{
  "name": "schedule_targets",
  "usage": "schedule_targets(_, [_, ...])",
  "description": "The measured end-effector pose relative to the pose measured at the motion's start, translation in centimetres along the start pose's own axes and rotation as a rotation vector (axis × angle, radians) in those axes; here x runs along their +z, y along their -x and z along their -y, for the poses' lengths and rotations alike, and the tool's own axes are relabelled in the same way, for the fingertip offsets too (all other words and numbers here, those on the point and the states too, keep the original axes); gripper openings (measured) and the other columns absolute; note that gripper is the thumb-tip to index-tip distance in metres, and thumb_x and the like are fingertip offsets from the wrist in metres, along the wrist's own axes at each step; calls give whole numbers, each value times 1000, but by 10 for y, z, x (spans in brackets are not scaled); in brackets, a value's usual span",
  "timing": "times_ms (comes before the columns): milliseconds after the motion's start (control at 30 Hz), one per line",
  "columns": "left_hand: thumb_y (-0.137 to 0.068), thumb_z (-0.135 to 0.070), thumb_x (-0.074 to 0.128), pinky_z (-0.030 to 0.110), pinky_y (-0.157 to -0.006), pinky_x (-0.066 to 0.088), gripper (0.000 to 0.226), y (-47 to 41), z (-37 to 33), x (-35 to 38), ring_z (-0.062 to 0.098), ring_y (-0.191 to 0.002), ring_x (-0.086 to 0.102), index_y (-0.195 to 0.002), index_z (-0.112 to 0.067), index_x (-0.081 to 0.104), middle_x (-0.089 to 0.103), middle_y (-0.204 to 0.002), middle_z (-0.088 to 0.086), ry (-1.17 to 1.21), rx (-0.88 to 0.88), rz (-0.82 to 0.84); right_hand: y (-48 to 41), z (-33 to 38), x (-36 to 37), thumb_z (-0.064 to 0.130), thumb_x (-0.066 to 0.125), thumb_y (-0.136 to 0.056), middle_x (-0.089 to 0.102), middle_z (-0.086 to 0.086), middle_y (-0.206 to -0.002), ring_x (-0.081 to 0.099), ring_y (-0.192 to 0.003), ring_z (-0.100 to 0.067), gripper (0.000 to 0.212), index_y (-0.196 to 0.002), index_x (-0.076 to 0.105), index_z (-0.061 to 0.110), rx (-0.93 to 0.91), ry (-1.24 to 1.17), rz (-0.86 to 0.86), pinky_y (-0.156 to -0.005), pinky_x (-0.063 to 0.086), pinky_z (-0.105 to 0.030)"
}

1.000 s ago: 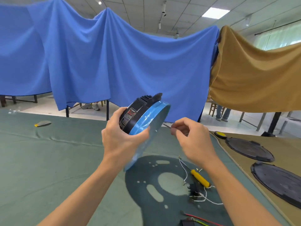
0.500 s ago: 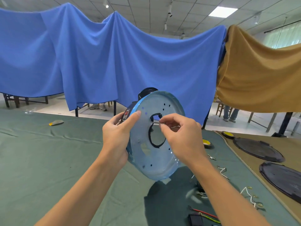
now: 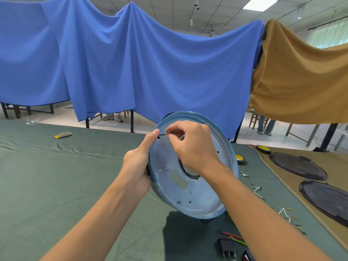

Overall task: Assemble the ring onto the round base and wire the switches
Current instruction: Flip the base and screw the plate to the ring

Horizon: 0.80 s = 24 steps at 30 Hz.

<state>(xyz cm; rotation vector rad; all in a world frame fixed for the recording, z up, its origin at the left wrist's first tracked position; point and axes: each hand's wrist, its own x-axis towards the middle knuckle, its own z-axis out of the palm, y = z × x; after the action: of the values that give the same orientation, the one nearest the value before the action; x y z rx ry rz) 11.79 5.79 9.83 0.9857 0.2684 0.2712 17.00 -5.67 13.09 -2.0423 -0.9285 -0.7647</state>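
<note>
Left hand [image 3: 136, 166] gripping rim of round blue metal base [image 3: 197, 193], right hand [image 3: 192, 146] pinching thin wire end [image 3: 165, 134] at small hole, green cloth table [image 3: 56, 185]

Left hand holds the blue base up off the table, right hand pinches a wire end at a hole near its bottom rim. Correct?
Not the bottom rim: in the head view the right hand pinches the wire end at a hole near the upper-left rim. The rest stands: the left hand holds the blue base up off the table.
</note>
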Motion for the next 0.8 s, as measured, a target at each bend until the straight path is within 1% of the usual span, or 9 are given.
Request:
schedule_targets(100, [-74,-42,79,22,-43,49,41,-6,3,-2,19,-50,65,-89,-5,73,71,-68,6,4,-7,-21,-6,-1,5,7,60,-86,74,-2,-84,63,-79,-17,17,-92,75,11,-13,56,104,-76,49,-32])
schedule_targets(133, [-72,-43,80,22,-43,48,42,-8,4,-4,19,-50,65,-90,-5,73,70,-68,5,4,-11,-26,-7,-2,6,7,59,-86,74,-2,-85,63,-81,-19,18,-93,76,10,-21,82,134,-77,49,-33])
schedule_targets(267, [-68,-45,83,28,-52,54,57,-18,11,-11,23,-63,68,-105,-3,71,71,-87,10,2,-59,-77,-17,-4,13,6,55,-85,72,-5,-87,61,-87,-23,22,-93,75,10,7,177,280,-79,49,-37])
schedule_targets(367, [-71,-48,81,23,-42,48,52,-25,16,-17,20,-50,64,-101,-7,67,66,-72,6,-11,-115,-76,-23,-6,21,3,52,-85,70,-6,-92,55,-86,-25,24,-92,74,11,10,238,397,-80,48,-34])
schedule_targets(467, [-73,-49,79,22,-39,46,49,-33,20,-24,19,-42,61,-96,-9,64,61,-55,2,-10,-158,-84,-29,-10,30,2,52,-86,67,-6,-95,53,-85,-20,26,-93,73,13,30,268,472,-78,48,-31])
schedule_targets(600, [-71,-52,79,29,-53,55,55,-42,26,-35,25,-64,67,-104,-9,70,69,-82,8,-21,-203,-97,-38,-13,44,1,54,-84,67,-9,-95,60,-86,-24,23,-90,73,12,57,281,535,-72,51,-30])
schedule_targets(667, [-71,-54,79,29,-52,54,52,-46,28,-42,23,-60,65,-99,-10,71,67,-81,8,-33,-211,-87,-42,-14,52,1,56,-83,67,-9,-95,61,-85,-24,20,-87,71,14,50,291,567,-73,53,-31])
schedule_targets(767, [-73,-54,78,25,-46,51,50,-53,30,-50,19,-51,63,-92,-9,71,65,-69,5,-39,-232,-64,-45,-15,64,4,58,-84,66,-10,-93,61,-80,-26,18,-77,67,18,27,345,645,-66,51,-32])
schedule_targets(800, [-73,-55,78,27,-48,52,51,-55,32,-52,19,-54,64,-93,-9,71,66,-69,5,-33,-239,-65,-46,-15,69,4,58,-84,65,-10,-92,61,-78,-27,18,-76,67,17,23,363,666,-64,51,-32])
